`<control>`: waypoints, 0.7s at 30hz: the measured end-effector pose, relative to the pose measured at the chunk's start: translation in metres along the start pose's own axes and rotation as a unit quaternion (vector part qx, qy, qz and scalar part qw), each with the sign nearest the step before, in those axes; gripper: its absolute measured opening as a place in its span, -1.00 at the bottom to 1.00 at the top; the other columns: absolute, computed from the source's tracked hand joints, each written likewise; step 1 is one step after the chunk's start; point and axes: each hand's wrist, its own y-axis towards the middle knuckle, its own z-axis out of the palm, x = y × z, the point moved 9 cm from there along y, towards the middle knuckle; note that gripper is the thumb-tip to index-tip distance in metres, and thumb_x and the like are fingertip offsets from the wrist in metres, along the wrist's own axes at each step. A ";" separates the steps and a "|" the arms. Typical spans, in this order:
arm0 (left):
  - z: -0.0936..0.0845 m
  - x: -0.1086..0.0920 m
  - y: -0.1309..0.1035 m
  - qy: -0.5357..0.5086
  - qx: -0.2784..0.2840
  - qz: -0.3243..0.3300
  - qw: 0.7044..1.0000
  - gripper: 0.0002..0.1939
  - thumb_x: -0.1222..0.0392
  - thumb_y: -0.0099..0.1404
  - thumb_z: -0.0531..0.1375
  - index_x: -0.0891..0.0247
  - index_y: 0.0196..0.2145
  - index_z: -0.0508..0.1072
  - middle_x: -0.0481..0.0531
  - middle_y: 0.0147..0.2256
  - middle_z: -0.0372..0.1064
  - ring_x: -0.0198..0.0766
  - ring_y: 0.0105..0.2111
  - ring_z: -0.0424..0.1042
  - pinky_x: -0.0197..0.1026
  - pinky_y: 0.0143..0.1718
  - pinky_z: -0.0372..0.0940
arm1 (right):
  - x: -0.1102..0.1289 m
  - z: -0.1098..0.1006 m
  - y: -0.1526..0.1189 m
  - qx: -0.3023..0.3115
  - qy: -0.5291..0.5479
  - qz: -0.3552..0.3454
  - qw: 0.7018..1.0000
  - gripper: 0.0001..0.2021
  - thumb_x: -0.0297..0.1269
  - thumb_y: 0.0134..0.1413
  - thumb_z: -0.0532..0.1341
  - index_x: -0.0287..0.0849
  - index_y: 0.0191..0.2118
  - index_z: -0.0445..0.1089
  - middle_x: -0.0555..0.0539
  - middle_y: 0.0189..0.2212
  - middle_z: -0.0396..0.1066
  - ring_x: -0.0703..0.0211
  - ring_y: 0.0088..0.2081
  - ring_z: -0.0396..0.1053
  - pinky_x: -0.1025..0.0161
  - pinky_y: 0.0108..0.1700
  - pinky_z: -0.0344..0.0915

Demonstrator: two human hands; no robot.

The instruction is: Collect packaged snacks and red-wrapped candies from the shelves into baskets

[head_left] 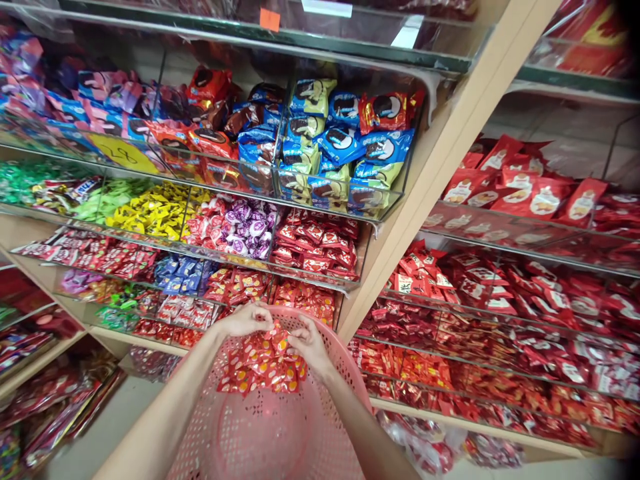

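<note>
Left hand [250, 320] and right hand [309, 343]: fingertips nearly closed, pinching 1 red packet [280, 340] from 2 sides. Packet sits directly between the grips, over the far inside of the pink basket [347, 353]; neither hand clearly nearer, long axis can't tell. Loose red pile [260, 373] just below it, against basket's far inner wall. Basket's near bottom shows bare. Candy shelves [225, 260] beyond basket.
</note>
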 end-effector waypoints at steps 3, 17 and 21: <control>0.000 0.003 0.000 0.009 -0.006 -0.009 1.000 -0.70 -0.07 0.10 0.17 0.22 -0.46 0.52 -0.06 -0.36 0.40 -0.21 -0.19 0.28 -0.27 -0.14 0.10 | 0.006 -0.001 -0.001 -0.002 -0.014 -0.015 1.000 -0.35 -0.24 -0.31 0.37 -0.05 -0.03 0.11 0.15 -0.50 0.32 0.31 -0.51 0.33 0.29 -0.43 0.33; 0.001 0.009 0.004 0.006 -0.046 0.026 0.999 -0.71 -0.05 0.13 0.15 0.22 -0.47 0.50 -0.07 -0.37 0.42 -0.27 -0.25 0.32 -0.28 -0.12 0.13 | -0.004 0.007 -0.017 0.025 0.035 0.135 0.990 -0.69 -0.13 -0.22 0.35 -0.20 -0.35 0.34 -0.01 -0.45 0.42 0.30 -0.43 0.41 0.34 -0.35 0.32; 0.002 0.008 0.004 0.001 -0.041 0.034 0.999 -0.68 -0.05 0.15 0.12 0.25 -0.48 0.49 -0.05 -0.38 0.41 -0.29 -0.29 0.33 -0.28 -0.17 0.15 | -0.010 0.009 -0.025 0.049 0.017 0.177 0.983 -0.69 -0.16 -0.26 0.38 -0.19 -0.40 0.33 0.00 -0.49 0.43 0.29 -0.43 0.43 0.37 -0.37 0.30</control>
